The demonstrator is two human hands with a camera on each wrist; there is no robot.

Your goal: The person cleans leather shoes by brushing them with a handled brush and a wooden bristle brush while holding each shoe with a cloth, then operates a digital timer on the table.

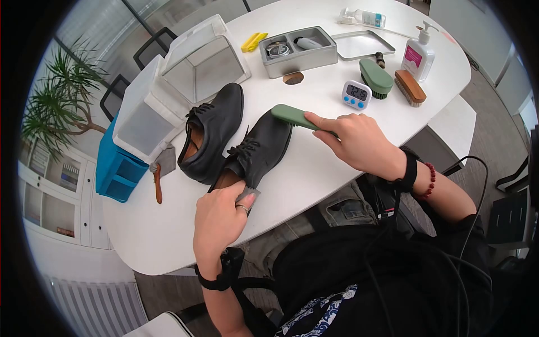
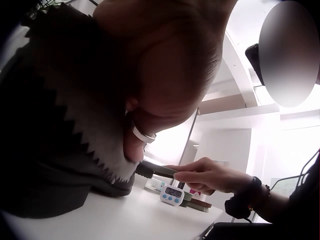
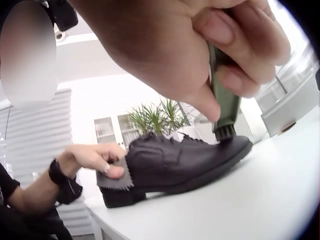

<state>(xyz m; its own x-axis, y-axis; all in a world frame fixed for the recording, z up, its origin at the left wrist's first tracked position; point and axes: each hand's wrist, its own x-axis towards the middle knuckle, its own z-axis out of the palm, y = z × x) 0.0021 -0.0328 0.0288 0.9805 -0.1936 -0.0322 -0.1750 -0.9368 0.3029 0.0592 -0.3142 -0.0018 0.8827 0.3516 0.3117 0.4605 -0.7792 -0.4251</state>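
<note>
A black lace-up leather shoe (image 1: 266, 147) stands on the white table, its toe pointing away from me. My left hand (image 1: 220, 218) grips it at the heel, thumb outside, with a grey zigzag-edged cloth (image 3: 120, 176) between thumb and leather. The green handle of a shoe brush (image 1: 292, 114) is held in my right hand (image 1: 362, 141). In the right wrist view its dark bristles (image 3: 224, 131) meet the top of the toe. The matching black shoe (image 1: 227, 115) stands just left of the held one.
Left lie white clear-fronted boxes (image 1: 135, 115), a blue organizer (image 1: 115, 174) and a small wooden-handled brush (image 1: 158, 185). Further back are a yellow brush (image 1: 254, 42) and a metal tin (image 1: 300, 60). A timer (image 1: 356, 95), another green brush (image 1: 375, 77), a wooden brush (image 1: 410, 87) and a pump bottle (image 1: 418, 56) stand right.
</note>
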